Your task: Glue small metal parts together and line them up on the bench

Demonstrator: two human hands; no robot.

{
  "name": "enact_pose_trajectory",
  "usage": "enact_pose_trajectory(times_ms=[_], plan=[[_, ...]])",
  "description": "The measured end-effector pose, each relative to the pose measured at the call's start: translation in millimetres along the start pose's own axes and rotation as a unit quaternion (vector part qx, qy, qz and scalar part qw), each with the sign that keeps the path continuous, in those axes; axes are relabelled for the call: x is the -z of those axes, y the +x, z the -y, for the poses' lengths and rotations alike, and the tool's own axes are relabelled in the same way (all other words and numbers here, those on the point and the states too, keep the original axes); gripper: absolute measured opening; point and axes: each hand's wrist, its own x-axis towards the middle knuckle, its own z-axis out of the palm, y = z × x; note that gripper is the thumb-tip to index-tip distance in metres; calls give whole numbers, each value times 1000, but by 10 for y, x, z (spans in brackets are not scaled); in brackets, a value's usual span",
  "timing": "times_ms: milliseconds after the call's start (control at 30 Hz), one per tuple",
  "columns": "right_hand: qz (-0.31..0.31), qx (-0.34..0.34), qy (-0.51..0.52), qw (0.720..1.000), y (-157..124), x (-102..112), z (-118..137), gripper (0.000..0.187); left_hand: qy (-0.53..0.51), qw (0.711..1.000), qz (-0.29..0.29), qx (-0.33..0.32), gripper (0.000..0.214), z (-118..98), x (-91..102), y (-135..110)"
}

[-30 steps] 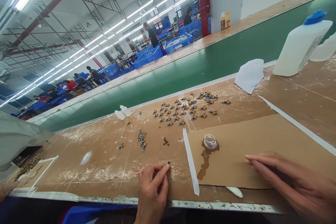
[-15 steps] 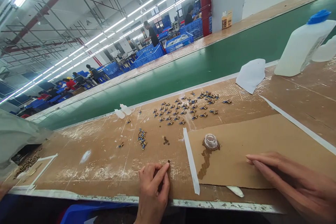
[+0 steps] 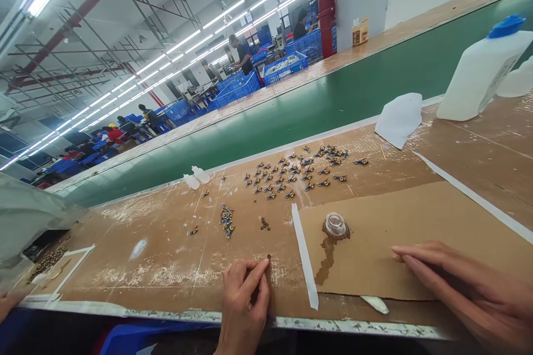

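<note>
My left hand (image 3: 244, 302) rests at the bench's front edge with its fingers curled under. Its index finger reaches toward a tiny brown part (image 3: 268, 257) just beyond the fingertip. What the curled fingers hold, if anything, is hidden. My right hand (image 3: 462, 288) lies flat and open on a cardboard sheet (image 3: 416, 222), fingers stretched to the left. A small clear cup (image 3: 335, 224) stands on that sheet above a brown stain. Several small blue-and-gold parts (image 3: 297, 172) are spread out farther back, with a smaller cluster (image 3: 225, 216) to the left.
A white bottle with a blue cap (image 3: 478, 72) and a white cloth (image 3: 397, 116) stand at the back right. Two small dropper bottles (image 3: 196, 177) lie near the green conveyor belt (image 3: 291, 116). A tray of brown parts (image 3: 45, 260) is at far left. People work at distant blue crates.
Both hands stay where they were. Only the view drifts slightly.
</note>
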Motion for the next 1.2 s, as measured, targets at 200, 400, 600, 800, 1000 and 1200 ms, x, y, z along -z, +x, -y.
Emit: enact_pose_trajectory(times_ms=[200,400,600,800,1000,1200], plan=[[1,-20,0,1000,-41,-6,-25,22,22,1000,4,10,32,46,-10,28],[8,-16,5,1000,-65,-15,-51,20,28,1000,8,11,31,49,-38,62],[8,3,-8,1000,-36,-3,-36,19,41,999,12,-2,34,43,-47,66],[10,1,-12,1000,-42,-6,-48,19,41,999,12,0,35,46,-40,64],[15,-13,-7,1000,-104,-25,-86,19,40,999,8,1,35,43,-45,68],[19,-48,5,999,-213,-59,-179,21,3,998,-14,63,28,53,1,58]])
